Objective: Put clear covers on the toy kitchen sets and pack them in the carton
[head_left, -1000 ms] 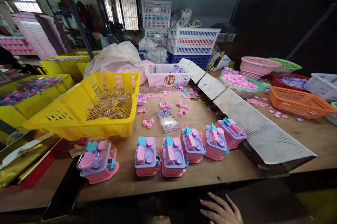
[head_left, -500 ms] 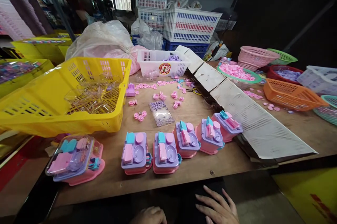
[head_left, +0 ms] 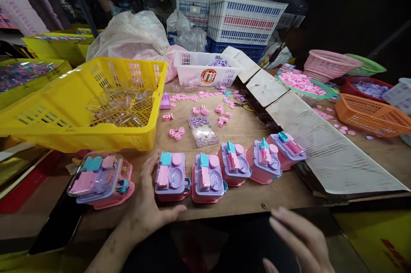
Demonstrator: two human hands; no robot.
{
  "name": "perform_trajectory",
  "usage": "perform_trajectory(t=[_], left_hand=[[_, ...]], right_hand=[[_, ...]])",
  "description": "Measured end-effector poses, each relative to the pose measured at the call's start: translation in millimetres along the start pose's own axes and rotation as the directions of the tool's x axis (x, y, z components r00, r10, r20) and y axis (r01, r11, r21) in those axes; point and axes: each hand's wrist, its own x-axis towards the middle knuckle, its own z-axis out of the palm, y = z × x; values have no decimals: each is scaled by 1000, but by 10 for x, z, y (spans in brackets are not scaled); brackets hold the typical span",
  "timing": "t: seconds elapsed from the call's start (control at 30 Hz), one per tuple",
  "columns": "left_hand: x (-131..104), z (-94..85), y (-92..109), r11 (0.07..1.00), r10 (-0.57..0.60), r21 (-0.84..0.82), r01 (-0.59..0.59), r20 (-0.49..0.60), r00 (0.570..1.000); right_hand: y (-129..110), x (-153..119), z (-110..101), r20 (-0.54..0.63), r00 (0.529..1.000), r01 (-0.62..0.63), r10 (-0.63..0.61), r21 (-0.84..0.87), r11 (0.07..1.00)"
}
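My left hand [head_left: 146, 200] is open beside the leftmost uncovered toy kitchen box [head_left: 170, 176], its fingers along the left side and the thumb spread below the front. Whether it touches the box I cannot tell. Another purple-topped toy box [head_left: 208, 179] stands just right of that one, and several more lead off to the right. Each has a pink base, a small basin and pink and teal parts on top. Left of my hand sits a toy box under a clear cover [head_left: 99, 179]. My right hand [head_left: 300, 238], slightly blurred, hovers open and empty at the table's front edge.
A yellow basket [head_left: 141, 138] with clear covers stands at the left. Mid-table lie a clear bag of small purple pieces [head_left: 203, 132] and loose pink parts [head_left: 176, 133]. A white cardboard divider [head_left: 298, 132] runs along the right, with an orange basket [head_left: 372, 114] beyond.
My left hand has risen from below the table edge to the left side of the uncovered toy box, its fingers opening. My right hand has moved right. The view has shifted slightly.
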Motion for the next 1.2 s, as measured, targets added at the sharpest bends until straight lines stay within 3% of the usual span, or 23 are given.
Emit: perform_trajectory(t=[0.1,0.17,0.27,0.37,0.53,0.77,0.97,1.2], left_hand=[[9,179,-173,991,-122,-55,124,36,992],[0,211,-239,991,-101,-78,104,46,994],[8,220,-251,984,-145,-102,144,2,989],[28,249,-226,956,-276,-119,270,-41,960],[45,294,-215,949,-308,-90,301,-69,949],[83,279,-233,961,-275,-31,273,-74,959],[127,276,-406,964,-261,-79,255,-84,962],[61,266,-303,976,-220,-12,219,-52,974]], right_hand=[[-99,635,252,-129,987,-80,91,90,993],[-124,877,546,-51,995,-78,82,85,993],[-144,980,946,34,998,-46,46,14,999],[-165,948,1159,-39,997,-65,65,-19,998],[-182,925,1242,-134,989,-68,65,-18,998],[-195,910,1234,-110,992,-66,60,-57,996],[-414,808,1250,-65,978,-206,200,-116,972],[-269,871,1239,-27,996,-89,91,52,995]])
